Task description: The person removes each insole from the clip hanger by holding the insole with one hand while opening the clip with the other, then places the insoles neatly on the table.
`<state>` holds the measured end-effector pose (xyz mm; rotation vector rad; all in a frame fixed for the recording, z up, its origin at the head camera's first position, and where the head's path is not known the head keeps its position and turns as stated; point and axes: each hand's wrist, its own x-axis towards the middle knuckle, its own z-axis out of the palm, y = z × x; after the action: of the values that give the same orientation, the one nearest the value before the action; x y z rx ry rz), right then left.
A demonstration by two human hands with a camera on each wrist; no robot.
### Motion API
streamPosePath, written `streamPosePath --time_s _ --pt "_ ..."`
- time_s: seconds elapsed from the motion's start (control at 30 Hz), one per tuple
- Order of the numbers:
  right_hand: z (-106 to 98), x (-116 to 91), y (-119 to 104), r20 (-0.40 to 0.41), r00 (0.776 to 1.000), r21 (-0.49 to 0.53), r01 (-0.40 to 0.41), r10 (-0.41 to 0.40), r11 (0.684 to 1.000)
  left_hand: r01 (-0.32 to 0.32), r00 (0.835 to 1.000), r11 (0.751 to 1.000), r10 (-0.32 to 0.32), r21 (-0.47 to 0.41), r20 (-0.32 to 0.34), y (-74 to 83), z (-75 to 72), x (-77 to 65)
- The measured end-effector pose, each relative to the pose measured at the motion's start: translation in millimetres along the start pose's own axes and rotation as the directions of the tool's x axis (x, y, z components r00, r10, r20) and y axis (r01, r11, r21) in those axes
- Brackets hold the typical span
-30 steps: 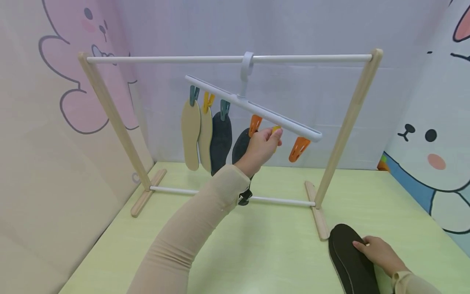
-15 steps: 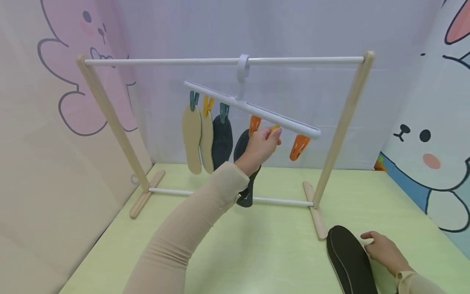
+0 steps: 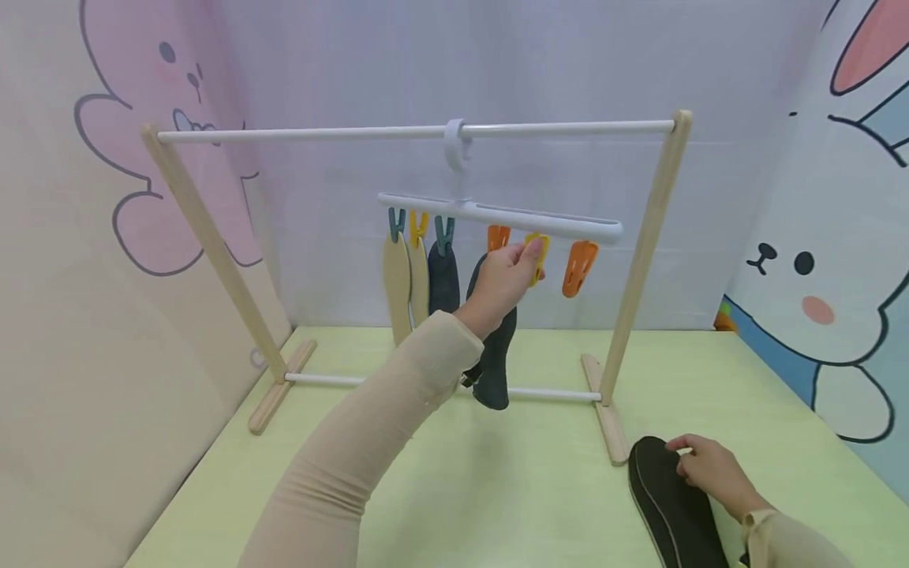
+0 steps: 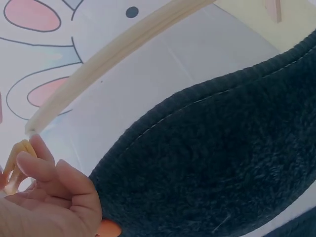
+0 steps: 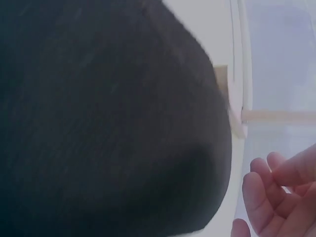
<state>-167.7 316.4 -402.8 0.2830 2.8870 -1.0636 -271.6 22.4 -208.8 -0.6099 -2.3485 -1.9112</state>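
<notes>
In the head view my left hand pinches a yellow clothespin under the white clip hanger. Its thumb and fingers are on the clip in the left wrist view too. Beside that hand hang dark insoles from an orange clothespin, partly hidden by the wrist. A stack of black insoles lies on the table at the lower right. My right hand hovers at the upper right edge of this stack with loosely bent fingers. The right wrist view shows those fingers apart from the insole.
Two beige insoles and a dark one hang from clips at the hanger's left. An orange clothespin dangles at its right end. The hanger's hook sits on the white rail of a wooden rack.
The hanger has swung closer to level, its left end dropping and its right end rising. My right hand has let go of the insole stack, drawn back and come over its edge again.
</notes>
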Motion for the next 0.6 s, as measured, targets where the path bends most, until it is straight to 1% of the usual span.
streamPosePath --time_s 0.13,0.2,0.33,0.4,0.5,0.6 --pt "7.5 3.6 -13.8 -0.024 1.000 0.017 0.008 -0.008 1.000 -0.062 0.998 0.996 0.061 0.063 0.013 6.7 -2.4 -2.0" --pt "12.4 5.3 -20.4 -0.025 1.000 0.030 0.014 -0.013 0.999 -0.079 0.997 0.992 0.078 0.098 0.016 9.3 -3.1 -3.5" --pt "22.9 6.1 -30.7 -0.013 0.999 0.045 0.032 -0.031 0.998 -0.069 0.998 0.988 0.067 0.139 0.017 11.4 -2.9 -6.6" --pt "27.2 5.3 -34.6 -0.010 0.999 0.043 0.053 -0.053 0.998 -0.056 0.998 0.986 0.056 0.156 0.001 11.0 -3.0 -7.7" --pt "32.3 3.7 -38.8 -0.005 0.998 0.053 0.066 -0.066 0.996 -0.040 0.998 0.980 0.048 0.193 -0.042 8.4 -4.7 -7.8" --pt "35.2 2.7 -42.0 0.004 0.998 0.071 0.055 -0.055 0.996 -0.033 0.994 0.972 0.056 0.232 -0.095 5.3 -8.7 -6.7"
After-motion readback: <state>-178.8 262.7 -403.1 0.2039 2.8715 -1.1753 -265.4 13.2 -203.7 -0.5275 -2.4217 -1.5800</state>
